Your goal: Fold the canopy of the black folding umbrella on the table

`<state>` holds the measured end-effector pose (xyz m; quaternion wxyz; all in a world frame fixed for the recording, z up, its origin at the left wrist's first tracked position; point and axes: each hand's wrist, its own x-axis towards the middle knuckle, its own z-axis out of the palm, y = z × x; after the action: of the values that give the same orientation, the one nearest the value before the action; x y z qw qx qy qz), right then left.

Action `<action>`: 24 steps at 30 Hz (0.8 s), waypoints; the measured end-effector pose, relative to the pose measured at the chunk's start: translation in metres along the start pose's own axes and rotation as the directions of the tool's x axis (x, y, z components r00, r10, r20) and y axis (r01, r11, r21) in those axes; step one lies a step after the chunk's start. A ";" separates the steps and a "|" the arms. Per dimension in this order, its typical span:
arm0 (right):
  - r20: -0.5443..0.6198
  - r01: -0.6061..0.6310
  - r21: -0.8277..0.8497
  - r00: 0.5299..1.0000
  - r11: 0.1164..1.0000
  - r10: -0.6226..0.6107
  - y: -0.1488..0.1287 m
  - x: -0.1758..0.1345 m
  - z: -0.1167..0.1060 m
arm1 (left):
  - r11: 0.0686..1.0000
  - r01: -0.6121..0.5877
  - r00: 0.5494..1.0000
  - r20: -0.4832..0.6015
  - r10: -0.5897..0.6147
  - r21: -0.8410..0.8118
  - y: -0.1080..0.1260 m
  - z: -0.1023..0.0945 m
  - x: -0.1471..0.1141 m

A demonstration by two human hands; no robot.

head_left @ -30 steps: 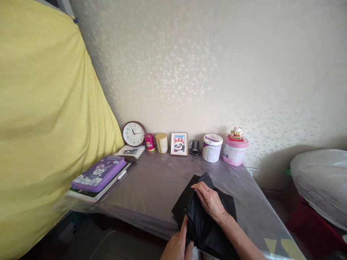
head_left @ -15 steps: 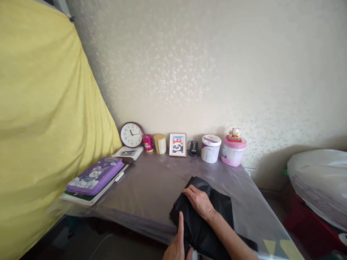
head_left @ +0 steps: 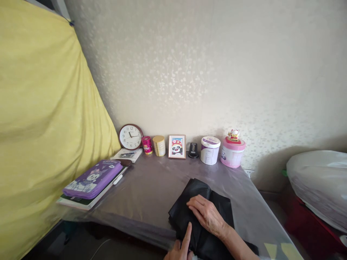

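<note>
A black folding umbrella [head_left: 189, 202] lies on the near right part of the table, its loose canopy fabric spread in creased panels. My right hand [head_left: 207, 215] rests on top of the fabric, fingers close together, slightly bent and lying over it rather than wrapped round. At the bottom edge of the view, my left hand [head_left: 180, 249] is closed round the gathered end of the umbrella, with its index finger stretched out along the fabric. A small pale piece shows beside the left fingers; most of what lies in that grip is hidden.
Along the wall stand a clock [head_left: 131, 137], a pink tin [head_left: 147, 145], a yellow-lidded jar [head_left: 159, 146], a framed panda picture [head_left: 177, 146], a black stand [head_left: 193, 150] and two tubs [head_left: 210, 151]. A purple case [head_left: 93, 178] lies on books at left, beside a yellow curtain [head_left: 48, 119].
My right hand has slid slightly down and right over the fabric, and its fingers have straightened. The left index finger has tilted to the right and now lies closer to the umbrella.
</note>
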<state>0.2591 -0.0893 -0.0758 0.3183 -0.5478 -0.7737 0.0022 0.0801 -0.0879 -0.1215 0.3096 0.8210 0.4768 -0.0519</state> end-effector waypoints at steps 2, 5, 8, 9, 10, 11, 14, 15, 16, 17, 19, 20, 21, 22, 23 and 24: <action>0.026 0.038 0.013 0.999 0.999 -0.038 -0.003 -0.011 -0.006 | 0.998 0.024 0.999 0.027 -0.025 0.051 0.003 0.000 0.002; 0.069 0.058 0.001 0.996 0.998 -0.058 0.001 -0.017 -0.008 | 0.998 0.031 0.999 0.007 -0.031 0.049 0.006 0.001 0.003; 0.085 0.053 -0.040 0.995 0.998 -0.049 0.019 -0.008 -0.004 | 0.997 0.052 0.999 0.006 -0.052 0.054 0.007 0.001 0.003; 0.083 0.047 -0.060 0.996 0.997 -0.042 0.028 -0.004 -0.001 | 0.997 0.056 0.998 0.014 -0.057 0.060 0.008 0.001 0.002; 0.077 0.039 -0.085 0.997 0.996 -0.032 0.038 0.001 0.001 | 0.996 0.056 0.998 0.026 -0.058 0.067 0.008 -0.001 0.002; 0.067 0.027 -0.113 0.998 0.993 -0.019 0.049 0.006 0.003 | 0.996 0.054 0.998 0.038 -0.057 0.070 0.009 -0.002 0.002; -0.009 -0.058 -0.223 0.998 0.973 0.057 0.072 0.019 0.005 | 0.996 0.059 0.996 0.065 -0.064 0.063 0.010 -0.006 0.001; -0.050 -0.094 -0.259 0.995 0.961 0.083 0.075 0.022 0.004 | 0.996 0.063 0.995 0.070 -0.067 0.057 0.010 -0.007 0.001; -0.089 -0.119 -0.284 0.991 0.951 0.098 0.074 0.024 0.004 | 0.997 0.064 0.995 0.075 -0.068 0.052 0.010 -0.008 0.001; -0.113 -0.122 -0.294 0.989 0.948 0.093 0.071 0.025 0.004 | 0.997 0.063 0.995 0.079 -0.067 0.045 0.010 -0.009 0.001; -0.079 -0.046 -0.259 0.997 0.965 0.026 0.058 0.025 0.006 | 0.998 0.053 0.995 0.082 -0.056 0.032 0.010 -0.009 0.000; -0.025 0.019 -0.220 0.999 0.975 -0.025 0.050 0.025 0.008 | 0.998 0.049 0.996 0.079 -0.050 0.026 0.010 -0.009 -0.001; 0.033 0.076 -0.179 0.997 0.981 -0.072 0.045 0.024 0.010 | 0.999 0.047 0.996 0.070 -0.049 0.021 0.010 -0.009 -0.002; 0.077 0.113 -0.149 0.992 0.982 -0.102 0.042 0.023 0.012 | 0.999 0.048 0.997 0.061 -0.049 0.015 0.010 -0.009 -0.003; 0.093 0.120 -0.140 0.990 0.983 -0.108 0.041 0.023 0.013 | 0.999 0.049 0.997 0.054 -0.049 0.011 0.009 -0.009 -0.004; 0.077 0.098 -0.155 0.993 0.983 -0.087 0.044 0.022 0.013 | 0.999 0.045 0.998 0.051 -0.046 0.008 0.009 -0.009 -0.005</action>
<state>0.2855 -0.0484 -0.0906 0.2462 -0.5343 -0.8068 -0.0548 0.0828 -0.0896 -0.1082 0.3178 0.8093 0.4872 -0.0813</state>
